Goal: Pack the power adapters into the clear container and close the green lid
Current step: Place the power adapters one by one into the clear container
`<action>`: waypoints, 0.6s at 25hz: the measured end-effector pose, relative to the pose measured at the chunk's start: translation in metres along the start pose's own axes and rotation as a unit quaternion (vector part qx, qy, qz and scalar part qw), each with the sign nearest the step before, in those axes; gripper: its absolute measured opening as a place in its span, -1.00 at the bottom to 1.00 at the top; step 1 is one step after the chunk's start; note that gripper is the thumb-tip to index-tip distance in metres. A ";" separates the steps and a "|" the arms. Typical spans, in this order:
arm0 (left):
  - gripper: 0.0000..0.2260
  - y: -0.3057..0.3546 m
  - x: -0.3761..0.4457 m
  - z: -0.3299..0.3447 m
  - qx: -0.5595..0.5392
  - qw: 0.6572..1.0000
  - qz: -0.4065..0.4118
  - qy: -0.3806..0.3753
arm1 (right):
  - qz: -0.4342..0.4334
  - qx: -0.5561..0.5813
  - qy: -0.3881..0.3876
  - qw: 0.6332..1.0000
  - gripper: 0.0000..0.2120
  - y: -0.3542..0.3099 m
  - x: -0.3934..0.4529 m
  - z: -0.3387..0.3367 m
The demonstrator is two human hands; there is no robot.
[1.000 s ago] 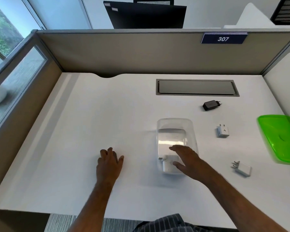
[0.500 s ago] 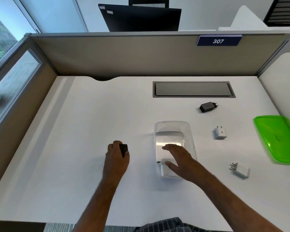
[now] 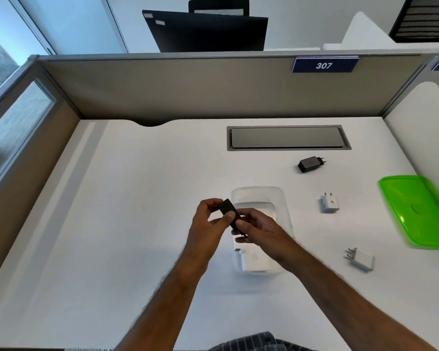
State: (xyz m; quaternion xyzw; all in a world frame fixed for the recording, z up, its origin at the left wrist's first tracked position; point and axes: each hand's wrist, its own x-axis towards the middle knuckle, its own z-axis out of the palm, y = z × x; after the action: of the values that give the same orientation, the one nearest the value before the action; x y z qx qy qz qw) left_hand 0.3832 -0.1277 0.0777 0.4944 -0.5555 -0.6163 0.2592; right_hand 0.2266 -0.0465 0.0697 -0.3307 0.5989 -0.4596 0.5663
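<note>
white desk point(image 3: 137, 224), grey partition point(image 3: 188, 89)

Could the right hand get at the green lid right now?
Probably not straight away: the right hand and left hand are both holding a black adapter. The desk toward the green lid looks clear, though.

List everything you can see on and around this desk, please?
clear container: 1, transparent, desk centre
white adapter in container: 1, near end
black adapter held: 1, above container
black adapter on desk: 1, near cable hatch
white adapters on desk: 2, one right of container, one nearer
green lid: 1, far right
cable hatch: 1, grey, rear
sign 307: 1, blue, partition
left hand, right hand: both holding the black adapter
</note>
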 end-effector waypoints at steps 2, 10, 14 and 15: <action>-0.73 0.002 -0.001 0.006 -0.004 1.000 0.004 -0.019 | -0.006 -0.007 0.019 1.000 -0.68 -0.002 0.000 -0.002; -0.73 -0.012 0.007 0.018 0.050 0.997 0.028 -0.042 | -0.053 -0.192 0.079 0.977 -0.71 0.009 -0.002 -0.026; -0.59 -0.038 0.005 0.026 0.144 0.990 -0.002 -0.001 | -0.045 -0.302 0.097 0.947 -0.67 0.024 0.002 -0.043; -0.54 -0.043 0.004 0.029 0.167 0.986 -0.012 -0.012 | -0.039 -0.325 0.094 0.940 -0.66 0.028 0.005 -0.045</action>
State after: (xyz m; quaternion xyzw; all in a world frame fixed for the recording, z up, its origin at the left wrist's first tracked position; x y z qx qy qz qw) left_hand 0.3659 -0.1081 0.0329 0.5301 -0.6479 -0.5234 0.1590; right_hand 0.1847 -0.0327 0.0390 -0.4748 0.7530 -0.2908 0.3509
